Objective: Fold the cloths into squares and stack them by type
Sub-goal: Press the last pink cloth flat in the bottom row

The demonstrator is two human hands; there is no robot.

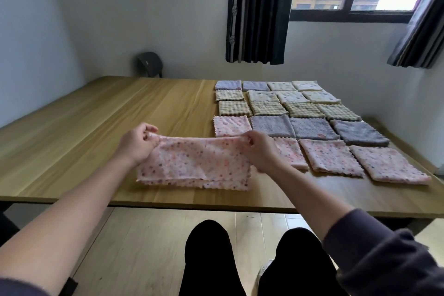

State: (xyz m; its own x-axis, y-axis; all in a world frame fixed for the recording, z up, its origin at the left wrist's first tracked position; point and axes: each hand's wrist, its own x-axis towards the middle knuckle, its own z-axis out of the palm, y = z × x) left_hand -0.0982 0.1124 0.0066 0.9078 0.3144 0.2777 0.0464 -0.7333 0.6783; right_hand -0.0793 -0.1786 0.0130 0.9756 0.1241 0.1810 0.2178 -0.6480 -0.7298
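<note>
— Where is the pink speckled fleece cloth [192, 166]?
— Near the front edge of the pale wooden counter [84, 132], doubled into a long band.
— And the hands?
— The left hand [135, 145] pinches its far left corner and the right hand [263, 152] its far right corner, holding that edge raised. Folded cloth squares [312, 128] lie in rows just to the right.

Folded cloths [288, 113] in rows on table [96, 115] right; half-folded cloth [199, 163] at near edge, left

Soft, matt pink speckled cloth [194, 163] lies on a smooth, satin wood-grain table [96, 113].
</note>
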